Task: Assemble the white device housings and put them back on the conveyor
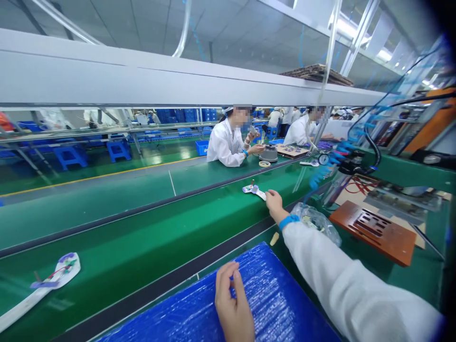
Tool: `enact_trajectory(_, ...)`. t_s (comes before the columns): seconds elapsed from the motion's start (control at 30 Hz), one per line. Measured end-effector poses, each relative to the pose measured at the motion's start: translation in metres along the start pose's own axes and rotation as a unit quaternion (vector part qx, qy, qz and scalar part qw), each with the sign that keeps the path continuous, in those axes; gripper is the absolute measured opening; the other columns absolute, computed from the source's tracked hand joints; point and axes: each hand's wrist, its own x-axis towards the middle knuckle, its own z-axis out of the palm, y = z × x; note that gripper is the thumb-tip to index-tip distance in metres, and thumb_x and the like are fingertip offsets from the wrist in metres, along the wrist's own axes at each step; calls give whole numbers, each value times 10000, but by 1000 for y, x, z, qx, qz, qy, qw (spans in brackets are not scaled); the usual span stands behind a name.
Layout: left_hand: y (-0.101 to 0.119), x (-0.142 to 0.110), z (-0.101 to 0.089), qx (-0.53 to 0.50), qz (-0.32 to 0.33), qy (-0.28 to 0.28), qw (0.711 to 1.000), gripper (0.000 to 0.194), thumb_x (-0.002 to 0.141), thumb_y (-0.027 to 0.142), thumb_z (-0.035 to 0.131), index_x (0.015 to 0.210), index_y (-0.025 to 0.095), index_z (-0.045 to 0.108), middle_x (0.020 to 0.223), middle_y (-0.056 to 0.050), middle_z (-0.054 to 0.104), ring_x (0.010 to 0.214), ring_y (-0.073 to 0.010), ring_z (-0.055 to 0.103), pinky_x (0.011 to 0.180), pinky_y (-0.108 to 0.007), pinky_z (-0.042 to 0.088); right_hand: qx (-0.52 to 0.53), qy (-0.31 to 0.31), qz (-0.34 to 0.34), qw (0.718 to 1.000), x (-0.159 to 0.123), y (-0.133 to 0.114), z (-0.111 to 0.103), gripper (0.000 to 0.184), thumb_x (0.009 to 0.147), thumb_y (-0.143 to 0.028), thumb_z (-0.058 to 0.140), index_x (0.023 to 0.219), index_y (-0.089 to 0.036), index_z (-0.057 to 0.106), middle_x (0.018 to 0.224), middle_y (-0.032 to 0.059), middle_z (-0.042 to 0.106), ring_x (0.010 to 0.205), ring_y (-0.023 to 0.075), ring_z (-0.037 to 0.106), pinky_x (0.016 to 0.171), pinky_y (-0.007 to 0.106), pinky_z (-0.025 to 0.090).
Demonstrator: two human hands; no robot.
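My right hand [275, 205] reaches out over the green conveyor belt, its fingers closed on the narrow end of a white plastic handle part [261, 194]. Small purple and green pieces and a red wire show at the part's wider end. Closer to me, my left hand [233, 301] is over a blue film-wrapped surface [270, 289], fingers loosely curled and thumb apart, with nothing visible in it. A second white handle part [67, 270] with wires lies on the belt at the far left, slightly blurred.
A clear plastic bag [317, 223] and a small beige piece [274, 239] lie by my right forearm. An orange-brown slotted plate [374, 230] is at the right, below a coiled blue air hose [331, 161]. Across the belt, a co-worker in white [228, 142] handles something small.
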Motion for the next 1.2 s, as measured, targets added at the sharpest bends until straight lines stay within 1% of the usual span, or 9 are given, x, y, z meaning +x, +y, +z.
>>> enact_trajectory(0.17,-4,3,1,-17,-37,-14,999,319,928,444,473,984,198,668,1090,-84,626,1017,-211,588,822,-308,480,-204,-90,7,975,28,-2,4,415,793,-295,679,1145,-87,608,1214,185,603,1150,296,551,966,442,398)
enact_trajectory(0.37,-8,8,-2,-36,-57,-10,998,305,934,436,463,994,209,658,1114,-77,607,1036,-203,569,807,-293,458,-317,-198,-32,927,-2,-17,34,356,777,-334,636,1044,-102,679,1054,184,689,1047,326,621,828,339,430)
enact_trajectory(0.47,-8,14,-7,-42,-52,5,998,303,932,435,461,992,206,650,1119,-79,597,1048,-206,559,817,-299,457,-330,-231,-65,913,-45,-24,32,416,838,-383,533,1137,-117,645,1056,169,695,1007,314,640,786,330,435)
enact_trajectory(0.6,-9,21,-13,-26,-60,7,998,323,913,435,482,1107,199,587,1147,-90,559,941,-193,568,742,-307,476,-341,-257,-133,894,-141,-9,-9,605,873,-428,468,1422,-183,401,1126,134,682,1045,310,630,794,340,435)
enact_trajectory(0.7,-6,19,-15,20,-52,-49,997,372,876,382,551,1203,208,522,1152,-85,551,893,-187,560,742,-321,477,-364,-278,-132,879,-214,10,-52,643,906,-449,414,1484,-193,295,1004,122,721,940,316,670,727,350,448)
enact_trajectory(0.8,-2,14,-14,85,-31,-147,985,394,829,274,612,1212,231,530,1150,-63,576,963,-204,556,855,-355,459,-362,-326,-123,864,-255,17,-84,613,928,-450,376,1480,-189,316,907,107,740,839,313,688,684,361,451)
enact_trajectory(0.97,-2,14,-17,136,6,-207,969,257,887,276,543,1138,252,589,1144,-44,618,1066,-228,541,941,-397,421,-233,-311,-153,909,-225,7,-91,389,925,-373,380,1148,-233,666,1156,91,681,1034,276,629,860,386,446)
enact_trajectory(1.07,-7,17,-19,143,33,-225,963,335,870,299,582,1201,255,556,1176,-50,610,1070,-228,545,949,-398,420,-83,-328,-110,935,-188,4,-70,360,893,-338,419,1101,-177,664,929,87,693,750,193,628,687,319,475)
enact_trajectory(1.2,-9,20,-22,137,27,-240,961,349,847,279,607,1192,250,569,1154,-60,624,1063,-237,555,936,-398,416,76,-463,-12,883,-175,15,-43,359,855,-418,515,1075,-170,651,637,-14,568,448,95,437,451,235,344)
